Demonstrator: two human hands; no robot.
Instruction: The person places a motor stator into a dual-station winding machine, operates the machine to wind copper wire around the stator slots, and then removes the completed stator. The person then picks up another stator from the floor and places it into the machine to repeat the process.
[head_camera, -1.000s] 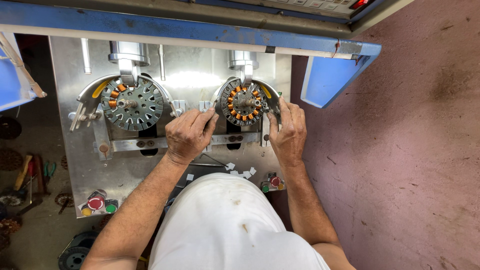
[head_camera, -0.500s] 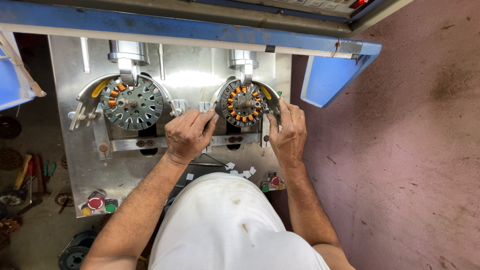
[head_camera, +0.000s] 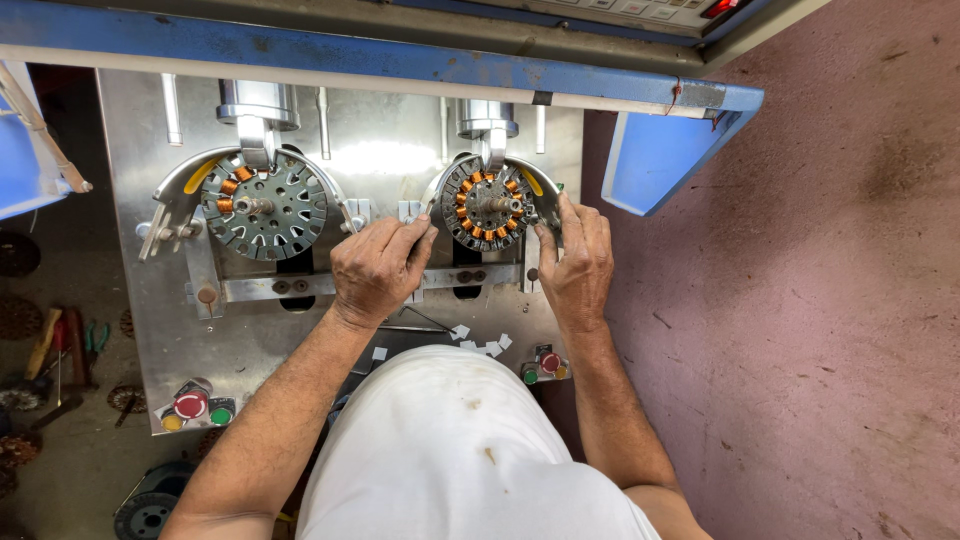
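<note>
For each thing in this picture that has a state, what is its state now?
Right stator: mounted, copper coils all around.
Left stator: mounted, only a few coils wound.
Left hand: empty, resting beside the right stator.
Right hand: fingers on the right stator's edge.
Paper scraps: loose on the plate.

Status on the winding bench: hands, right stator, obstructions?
Left hand and right hand flank the right stator, fingertips at its edges. Stator seated, copper coils all round. Nothing blocking; left stator untouched.
</note>
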